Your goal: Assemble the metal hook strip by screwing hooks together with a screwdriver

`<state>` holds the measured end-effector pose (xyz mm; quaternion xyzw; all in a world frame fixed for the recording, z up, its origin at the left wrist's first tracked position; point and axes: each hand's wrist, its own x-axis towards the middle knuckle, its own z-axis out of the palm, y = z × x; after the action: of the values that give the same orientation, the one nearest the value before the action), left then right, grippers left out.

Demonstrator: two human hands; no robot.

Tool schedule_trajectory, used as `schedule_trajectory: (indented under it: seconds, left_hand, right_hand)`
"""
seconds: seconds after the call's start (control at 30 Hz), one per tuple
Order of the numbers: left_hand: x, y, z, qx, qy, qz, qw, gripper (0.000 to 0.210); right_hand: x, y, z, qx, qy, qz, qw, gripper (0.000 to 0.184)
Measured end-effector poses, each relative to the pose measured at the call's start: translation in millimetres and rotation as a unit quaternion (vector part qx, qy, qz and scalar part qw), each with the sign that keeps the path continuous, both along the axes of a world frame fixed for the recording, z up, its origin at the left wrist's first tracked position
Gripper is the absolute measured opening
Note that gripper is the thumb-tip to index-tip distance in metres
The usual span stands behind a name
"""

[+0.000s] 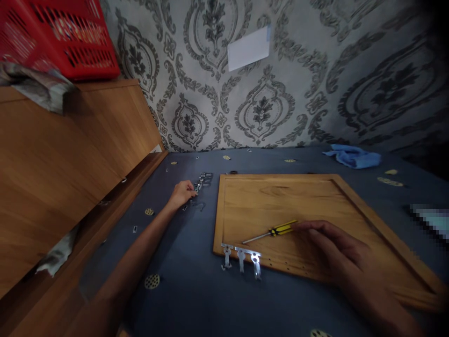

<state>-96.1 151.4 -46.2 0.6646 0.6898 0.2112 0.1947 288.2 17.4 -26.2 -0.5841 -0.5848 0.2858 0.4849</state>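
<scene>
My left hand (184,193) reaches to a small pile of shiny metal fittings (204,179) on the blue cloth, its fingers closed on one metal fitting at the near end. In my right hand (336,248) the fingertips pinch the end of a screwdriver (282,228) with a yellow and black handle. Its shaft slants left, over a framed wooden panel (280,199) lying flat. Three metal fittings (241,257) with flat plates sit in a row on the panel's near left edge, their arms sticking out over the cloth. Several small dark holes continue along that edge.
A slanted wooden cabinet (87,135) borders the left side, with a red basket (80,42) and folded newspaper (42,86) on top. At the far right lies a crumpled blue cloth (354,156). Patterned wallpaper (217,112) covers the back wall.
</scene>
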Motion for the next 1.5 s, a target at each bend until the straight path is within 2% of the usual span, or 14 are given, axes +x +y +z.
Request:
schedule_trajectory:
  seconds: [0.1,0.2,0.5,0.67,1.1,1.37,1.5]
  left_hand:
    - [-5,4,-4.8,0.006,-0.030,-0.013,0.999,0.037]
    - [-10,3,-3.1,0.015,-0.029,-0.039,0.999,0.036]
    - [-19,-4,30.8,0.030,0.080,-0.182,0.980,0.034]
    - [-13,-3,40.8,0.031,0.127,-0.218,0.967,0.033]
    - [-7,-10,34.9,0.062,0.122,-0.213,0.968,0.031]
    - [-2,7,28.7,0.093,0.119,-0.134,0.979,0.033]
    - [3,16,23.8,0.088,0.128,-0.117,0.981,0.034]
  right_hand:
    - [1,0,-2.1,0.005,-0.002,0.003,1.000,0.036]
    - [1,1,-2.8,0.008,-0.005,0.006,1.000,0.034]
    - [4,2,-6.1,0.014,-0.019,0.011,1.000,0.033]
    - [4,1,-8.2,0.012,-0.023,0.013,1.000,0.034]
    - [7,3,-9.8,0.006,-0.040,0.007,0.999,0.040]
    - [4,2,-5.9,0.001,-0.029,0.007,1.000,0.035]
    - [3,3,-4.3,0.003,-0.024,0.008,1.000,0.034]
